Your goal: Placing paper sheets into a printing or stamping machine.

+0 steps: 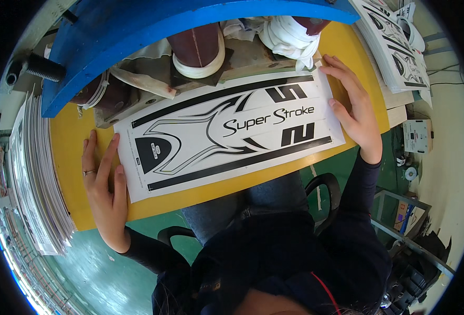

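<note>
A long white printed sheet [192, 130] lies flat before me on a yellow tabletop [216, 197]. It bears black bars, curved graphics and large lettering. At its left short edge rests my left hand [106, 189], a ring on one finger, the fingers spread and the thumb touching the paper's border. My right hand [352, 104] is at the opposite short edge, fingers apart, with thumb and fingertips against the paper near its upper right corner. Neither hand encloses anything. The sheet's far long edge runs close along a metal base plate [110, 118].
Overhead is a blue metal machine frame [200, 21] with a large bolt [45, 67]. Dark red columns [196, 45], one wrapped in white cloth [287, 39], stand behind the sheet. Stacks of printed sheets are at left [35, 177] and right [389, 51]. A chair armrest [326, 185] is beside me.
</note>
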The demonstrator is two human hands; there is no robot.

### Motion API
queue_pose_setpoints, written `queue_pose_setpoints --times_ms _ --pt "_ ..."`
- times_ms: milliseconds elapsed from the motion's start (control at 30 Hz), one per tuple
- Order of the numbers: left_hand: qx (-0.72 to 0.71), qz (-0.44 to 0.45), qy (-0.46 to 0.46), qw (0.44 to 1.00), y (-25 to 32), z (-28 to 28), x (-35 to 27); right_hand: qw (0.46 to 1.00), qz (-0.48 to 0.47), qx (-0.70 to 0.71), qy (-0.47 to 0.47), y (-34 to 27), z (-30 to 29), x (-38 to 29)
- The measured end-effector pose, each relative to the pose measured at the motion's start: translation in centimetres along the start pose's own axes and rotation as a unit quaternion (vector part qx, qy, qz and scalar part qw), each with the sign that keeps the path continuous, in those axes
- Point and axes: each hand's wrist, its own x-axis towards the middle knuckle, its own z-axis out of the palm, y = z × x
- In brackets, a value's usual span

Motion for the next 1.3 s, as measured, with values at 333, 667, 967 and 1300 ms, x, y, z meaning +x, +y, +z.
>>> queue_pose_setpoints --times_ms 333,667,967,1300 --pt "-0.018 0.000 0.013 1.000 0.56 0.09 0.20 1.000 -0.001 0.003 0.001 0.00 -0.06 -0.02" --pt "-0.016 0.002 0.010 1.000 0.66 -0.20 0.15 1.000 -0.001 0.006 0.001 -0.06 0.05 0.08" --pt "-0.012 -0.008 0.008 1.000 0.48 -0.05 0.09 1.000 0.007 0.009 0.006 -0.24 0.03 0.04" --pt "-0.014 0.009 0.015 1.000 0.36 -0.02 0.12 1.000 -0.001 -0.004 0.008 -0.24 0.03 -0.02"
